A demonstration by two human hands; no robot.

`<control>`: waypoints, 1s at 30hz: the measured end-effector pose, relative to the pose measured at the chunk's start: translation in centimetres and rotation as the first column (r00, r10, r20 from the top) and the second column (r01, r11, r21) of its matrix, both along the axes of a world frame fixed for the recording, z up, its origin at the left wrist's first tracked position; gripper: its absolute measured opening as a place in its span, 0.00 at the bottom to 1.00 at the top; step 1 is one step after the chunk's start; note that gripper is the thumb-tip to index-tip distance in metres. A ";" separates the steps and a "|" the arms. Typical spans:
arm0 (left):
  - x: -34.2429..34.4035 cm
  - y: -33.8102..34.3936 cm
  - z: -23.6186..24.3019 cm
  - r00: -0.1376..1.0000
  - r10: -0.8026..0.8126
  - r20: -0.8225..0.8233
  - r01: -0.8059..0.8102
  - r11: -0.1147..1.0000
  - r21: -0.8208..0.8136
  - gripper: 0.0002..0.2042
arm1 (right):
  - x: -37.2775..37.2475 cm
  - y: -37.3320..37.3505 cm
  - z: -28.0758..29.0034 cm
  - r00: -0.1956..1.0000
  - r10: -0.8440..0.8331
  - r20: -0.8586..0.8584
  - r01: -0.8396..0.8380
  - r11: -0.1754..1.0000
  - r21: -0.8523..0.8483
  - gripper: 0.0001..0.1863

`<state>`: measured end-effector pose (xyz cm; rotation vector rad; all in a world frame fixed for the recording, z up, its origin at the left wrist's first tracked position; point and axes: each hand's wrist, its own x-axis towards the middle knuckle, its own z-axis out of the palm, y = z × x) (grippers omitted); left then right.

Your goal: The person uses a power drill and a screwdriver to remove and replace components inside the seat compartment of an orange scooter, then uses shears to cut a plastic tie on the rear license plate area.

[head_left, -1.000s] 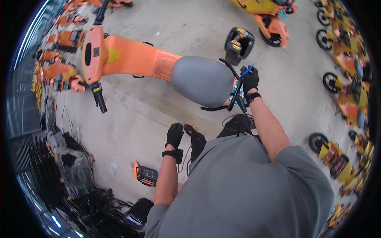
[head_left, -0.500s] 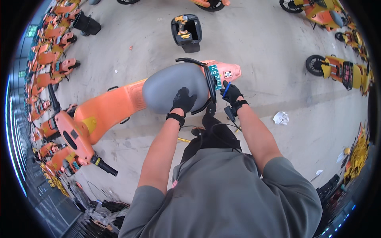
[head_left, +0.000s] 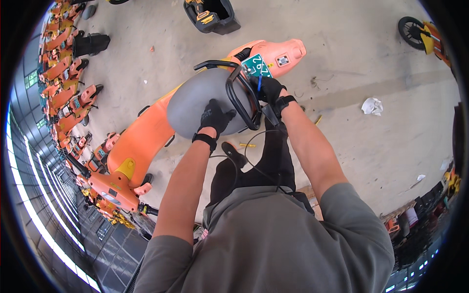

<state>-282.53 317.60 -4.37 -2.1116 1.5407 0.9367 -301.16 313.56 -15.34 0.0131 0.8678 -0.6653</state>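
Observation:
An orange scooter (head_left: 141,132) stands in front of me, with a smooth grey seat (head_left: 188,105) and a black tubular rear rail (head_left: 233,93). My left hand (head_left: 215,117), in a black glove, lies on the seat with thumb and fingers apart. Behind the rail, my right hand (head_left: 270,89), also gloved, closes around a thin blue stick-like tool (head_left: 259,82) held upright beside the green number plate (head_left: 256,65). Its tip is close to the plate's lower edge; whether they touch I cannot tell. Black straps with small devices and cables circle both wrists.
A black bin (head_left: 225,19) holding a yellow-and-black power drill (head_left: 205,17) stands beyond the scooter. Another dark bin (head_left: 91,44) and rows of orange scooters (head_left: 73,105) line the left. Crumpled white paper (head_left: 372,106) lies on the floor to the right, near a yellow scooter (head_left: 435,41).
My view has turned and shifted, so the scooter sits at a steeper angle. My right hand with the blue tool has come closer to the rail and plate; the left stays on the seat.

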 end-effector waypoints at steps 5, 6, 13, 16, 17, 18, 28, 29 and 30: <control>0.6 -0.1 -1.6 0.999 -0.018 -0.031 0.020 0.997 0.075 0.28 | -2.0 0.8 -4.0 0.898 0.087 -0.432 -0.370 0.684 -0.629 0.10; 1.2 -0.2 -1.6 1.000 -0.015 -0.010 0.016 0.996 0.083 0.28 | -1.4 0.7 -3.1 0.965 0.170 -0.202 -0.246 0.858 -0.452 0.10; 0.6 -0.6 -1.5 1.000 0.024 -0.004 -0.023 0.991 0.131 0.32 | -2.0 1.4 -1.5 0.961 -0.067 -0.267 -0.010 0.960 -0.279 0.13; 0.9 -0.9 -2.0 1.000 0.016 -0.020 -0.013 0.988 0.152 0.32 | -2.3 2.1 -0.3 0.982 -0.080 -0.169 0.030 0.960 -0.279 0.13; 0.9 -1.1 -2.3 1.000 0.013 -0.019 -0.010 0.988 0.152 0.32 | -2.2 2.2 -0.9 0.980 -0.095 -0.175 0.024 0.929 -0.370 0.14; 0.9 -1.0 -2.8 1.000 0.008 -0.021 -0.004 0.987 0.161 0.31 | -2.2 2.3 -1.5 0.978 -0.115 -0.171 0.045 0.929 -0.368 0.14; -0.7 -10.6 10.3 0.939 0.089 -0.332 0.119 0.822 0.557 0.13 | -0.1 2.3 -5.9 0.710 0.079 -0.699 -0.381 0.879 -0.287 0.32; -1.9 -12.1 14.9 0.887 -0.077 -0.454 0.266 0.890 0.369 0.12 | -0.2 2.5 -4.8 0.694 -0.010 -0.720 -0.326 0.887 -0.327 0.31; -4.7 -14.2 19.9 0.840 -0.221 -0.496 0.386 0.886 0.259 0.11 | 0.0 3.0 -5.2 0.604 -0.009 -0.797 -0.364 0.887 -0.285 0.32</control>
